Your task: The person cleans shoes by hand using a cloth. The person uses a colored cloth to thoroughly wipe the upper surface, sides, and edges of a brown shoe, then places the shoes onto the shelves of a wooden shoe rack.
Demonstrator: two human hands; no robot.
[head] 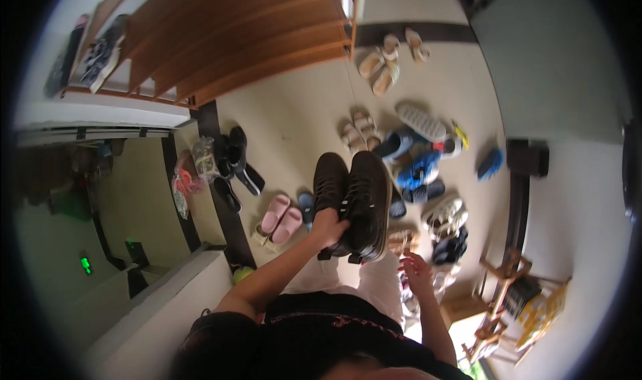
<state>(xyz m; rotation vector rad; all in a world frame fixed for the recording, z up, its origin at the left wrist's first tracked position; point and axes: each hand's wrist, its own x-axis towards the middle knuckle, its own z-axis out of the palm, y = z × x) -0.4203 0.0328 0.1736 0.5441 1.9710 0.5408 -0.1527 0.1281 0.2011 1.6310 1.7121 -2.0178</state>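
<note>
My left hand (331, 228) grips a pair of dark brown lace-up shoes (368, 194), held side by side with the toes pointing away from me. Just right of the shoes is my right hand (416, 273), its fingers apart and holding nothing. Tan sandals (403, 239) lie on the floor beyond it. Pink slides (287, 224) rest left of the held pair, while blue clogs (419, 170) and off-white sneakers (445, 214) are among the footwear to the right.
A wooden shoe rack (251, 34) stands at the upper left, with patterned sneakers (103, 54) at its left end. Black shoes (236, 147) and plastic-wrapped footwear (188, 179) lie at the left. A wooden stand (501, 279) holding bags is at the lower right.
</note>
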